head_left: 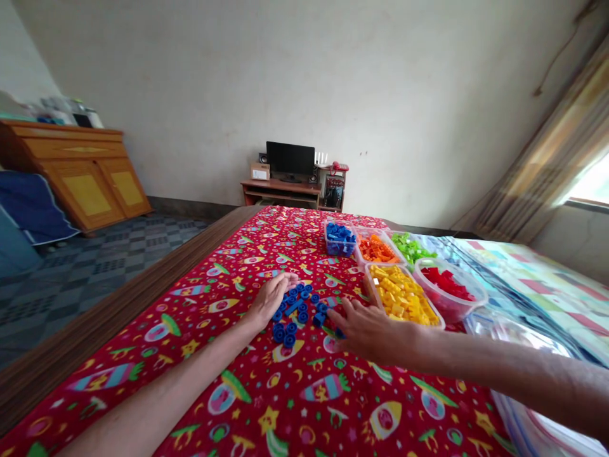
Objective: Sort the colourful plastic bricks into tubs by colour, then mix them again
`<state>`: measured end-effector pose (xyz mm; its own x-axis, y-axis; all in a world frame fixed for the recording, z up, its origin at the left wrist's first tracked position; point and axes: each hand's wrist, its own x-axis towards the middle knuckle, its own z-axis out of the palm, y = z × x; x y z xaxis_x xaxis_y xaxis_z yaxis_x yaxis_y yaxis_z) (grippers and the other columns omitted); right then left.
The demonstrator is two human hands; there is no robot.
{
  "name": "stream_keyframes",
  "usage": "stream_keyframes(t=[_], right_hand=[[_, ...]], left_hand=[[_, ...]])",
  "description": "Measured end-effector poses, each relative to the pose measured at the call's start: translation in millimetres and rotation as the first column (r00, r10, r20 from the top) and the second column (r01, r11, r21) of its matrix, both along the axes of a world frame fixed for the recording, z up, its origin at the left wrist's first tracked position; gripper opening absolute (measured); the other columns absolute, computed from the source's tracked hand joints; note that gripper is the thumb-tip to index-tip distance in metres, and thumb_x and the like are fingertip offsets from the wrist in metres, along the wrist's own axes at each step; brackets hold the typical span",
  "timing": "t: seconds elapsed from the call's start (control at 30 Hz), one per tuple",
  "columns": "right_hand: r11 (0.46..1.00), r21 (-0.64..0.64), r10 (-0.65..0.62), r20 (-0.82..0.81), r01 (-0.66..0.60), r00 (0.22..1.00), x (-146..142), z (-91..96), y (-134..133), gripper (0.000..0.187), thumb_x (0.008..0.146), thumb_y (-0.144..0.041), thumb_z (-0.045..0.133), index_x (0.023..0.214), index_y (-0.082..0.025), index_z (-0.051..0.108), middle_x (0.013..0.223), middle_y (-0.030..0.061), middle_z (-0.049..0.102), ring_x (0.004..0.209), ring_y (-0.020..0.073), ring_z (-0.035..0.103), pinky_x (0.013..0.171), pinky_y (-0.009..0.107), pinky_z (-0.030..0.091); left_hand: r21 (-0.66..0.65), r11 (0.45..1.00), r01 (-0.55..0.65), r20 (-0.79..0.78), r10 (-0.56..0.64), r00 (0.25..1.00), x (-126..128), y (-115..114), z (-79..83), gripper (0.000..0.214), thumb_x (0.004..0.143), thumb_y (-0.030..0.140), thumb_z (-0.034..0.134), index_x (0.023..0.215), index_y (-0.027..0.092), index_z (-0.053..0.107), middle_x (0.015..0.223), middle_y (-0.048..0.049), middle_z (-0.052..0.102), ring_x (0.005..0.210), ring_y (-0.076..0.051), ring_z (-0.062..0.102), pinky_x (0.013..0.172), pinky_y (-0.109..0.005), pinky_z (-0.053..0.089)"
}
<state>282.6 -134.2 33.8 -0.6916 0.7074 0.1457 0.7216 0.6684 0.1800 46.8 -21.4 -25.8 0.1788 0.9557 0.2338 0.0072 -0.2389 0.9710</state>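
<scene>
A loose pile of small blue toy pieces (303, 307), several of them round like wheels, lies on the red patterned cloth (200, 381) between my hands. My left hand (273, 298) rests along the left side of the pile, its fingers stretched out and nothing held. On the right, my right hand (361, 327) is palm down with fingers spread, its tips at the pile's right edge. A blue piece (339, 332) peeks out beside that hand, partly covered by it.
Right of the pile stand plastic containers of blue (340, 236), orange (377, 249), green (408, 246), yellow (399, 293) and red pieces (446, 284). Clear plastic bags (528, 336) lie at the right, under my right forearm. A monitor (290, 160) stands on a desk by the far wall.
</scene>
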Motion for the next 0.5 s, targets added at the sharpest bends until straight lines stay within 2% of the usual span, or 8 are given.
stream_keyframes(t=[0.07, 0.17, 0.33, 0.5], right_hand=[[0.998, 0.054, -0.038, 0.043, 0.035, 0.998, -4, -16.1, -16, 0.044, 0.091, -0.044, 0.052, 0.126, -0.018, 0.054, 0.117, 0.0175, 0.062, 0.109, 0.0312, 0.056, 0.080, 0.042, 0.049], [0.991, 0.076, -0.109, 0.009, 0.108, 0.994, -6, -30.1, -18, 0.035, 0.092, -0.033, 0.049, 0.125, -0.020, 0.053, 0.113, 0.0159, 0.063, 0.109, 0.0295, 0.056, 0.079, 0.041, 0.050], [0.982, 0.053, -0.186, 0.038, 0.184, 0.982, -7, -35.9, 1, 0.026, 0.089, -0.014, 0.046, 0.113, -0.018, 0.056, 0.102, 0.0146, 0.063, 0.098, 0.0260, 0.059, 0.070, 0.036, 0.051], [0.975, 0.039, -0.221, 0.109, 0.218, 0.969, -12, -35.5, 9, 0.022, 0.087, -0.008, 0.044, 0.101, -0.017, 0.058, 0.094, 0.0149, 0.063, 0.085, 0.0244, 0.062, 0.059, 0.031, 0.050]], left_hand=[[0.002, 1.000, 0.005, 0.014, -0.005, 1.000, 0, 1, -1.2, 0.048, 0.075, 0.060, 0.057, 0.090, 0.015, 0.064, 0.098, -0.0103, 0.070, 0.099, -0.028, 0.066, 0.097, -0.043, 0.048], [0.012, 1.000, 0.007, 0.012, -0.008, 1.000, 1, 1, -1.9, 0.048, 0.075, 0.060, 0.057, 0.090, 0.016, 0.065, 0.098, -0.0101, 0.070, 0.099, -0.028, 0.066, 0.097, -0.044, 0.048], [0.019, 1.000, -0.010, 0.001, 0.010, 1.000, 1, -2, 1.2, 0.046, 0.076, 0.058, 0.056, 0.089, 0.015, 0.065, 0.095, -0.0100, 0.070, 0.098, -0.027, 0.067, 0.097, -0.045, 0.049], [0.021, 1.000, -0.018, -0.021, 0.018, 1.000, 2, -5, 5.8, 0.042, 0.077, 0.056, 0.055, 0.087, 0.016, 0.064, 0.095, -0.0095, 0.070, 0.097, -0.027, 0.066, 0.096, -0.045, 0.049]])
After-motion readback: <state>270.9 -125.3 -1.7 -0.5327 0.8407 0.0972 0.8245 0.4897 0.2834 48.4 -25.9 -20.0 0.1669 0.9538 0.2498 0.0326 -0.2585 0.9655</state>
